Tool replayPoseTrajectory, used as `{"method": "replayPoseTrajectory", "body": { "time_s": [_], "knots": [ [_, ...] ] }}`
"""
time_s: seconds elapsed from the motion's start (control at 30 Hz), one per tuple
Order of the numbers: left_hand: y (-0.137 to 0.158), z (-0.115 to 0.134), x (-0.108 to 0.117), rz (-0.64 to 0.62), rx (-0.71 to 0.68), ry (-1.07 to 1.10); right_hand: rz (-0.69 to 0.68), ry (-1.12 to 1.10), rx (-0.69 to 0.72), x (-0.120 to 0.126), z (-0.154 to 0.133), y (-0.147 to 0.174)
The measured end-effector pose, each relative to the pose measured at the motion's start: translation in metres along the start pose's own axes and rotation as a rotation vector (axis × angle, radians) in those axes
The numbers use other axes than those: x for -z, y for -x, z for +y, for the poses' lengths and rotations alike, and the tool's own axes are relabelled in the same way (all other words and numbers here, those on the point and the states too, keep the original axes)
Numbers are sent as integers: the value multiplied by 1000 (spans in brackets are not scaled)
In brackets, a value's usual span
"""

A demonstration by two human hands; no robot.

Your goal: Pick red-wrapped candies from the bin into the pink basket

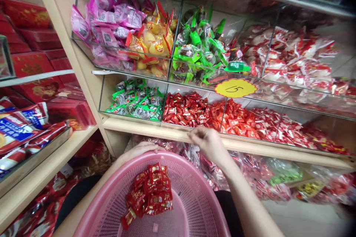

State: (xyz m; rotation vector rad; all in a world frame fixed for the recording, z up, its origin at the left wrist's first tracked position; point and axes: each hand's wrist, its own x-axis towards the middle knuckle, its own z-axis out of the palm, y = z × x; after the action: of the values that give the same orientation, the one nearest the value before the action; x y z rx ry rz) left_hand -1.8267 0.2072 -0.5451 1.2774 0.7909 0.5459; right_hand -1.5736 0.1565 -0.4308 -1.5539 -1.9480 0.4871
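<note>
A pink plastic basket [204, 196] sits between my knees, with a small pile of red-wrapped candies [155, 189] inside. My left hand [144, 149] lies against its far rim, the forearm running along the outside; the lower part of the fingers is hidden behind the rim. Above the basket's far right side, my right hand [207, 140] is closed, fingers curled in front of the wooden shelf edge. What those fingers hold, if anything, does not show. Just beyond is a clear bin of dark red candies [186, 109], beside orange-red candies [239, 118].
Green-wrapped candies [137, 100] fill the lower left bin. Upper bins hold purple packets [111, 18], yellow sweets [157, 40] and red-and-white packets [300, 52]. A yellow price tag [236, 88] reads 15. Bagged goods [283, 174] lie under the shelf; red boxes [30, 66] stand left.
</note>
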Motion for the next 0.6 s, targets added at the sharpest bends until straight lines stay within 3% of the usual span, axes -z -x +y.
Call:
{"method": "replayPoseTrajectory", "body": {
  "time_s": [0.1, 0.23, 0.4, 0.6],
  "knots": [
    [0, -2, 1, -3, -8, 3, 209, 382, -134, 21, 0, -25],
    [1, -3, 1, -11, -3, 13, 107, 719, -254, 23, 0, -47],
    [2, -2, 2, -12, -14, 42, 21, 771, -346, 16, 0, -60],
    [2, -2, 3, -14, -12, 28, 20, 770, -332, 19, 2, -62]
  ]
}}
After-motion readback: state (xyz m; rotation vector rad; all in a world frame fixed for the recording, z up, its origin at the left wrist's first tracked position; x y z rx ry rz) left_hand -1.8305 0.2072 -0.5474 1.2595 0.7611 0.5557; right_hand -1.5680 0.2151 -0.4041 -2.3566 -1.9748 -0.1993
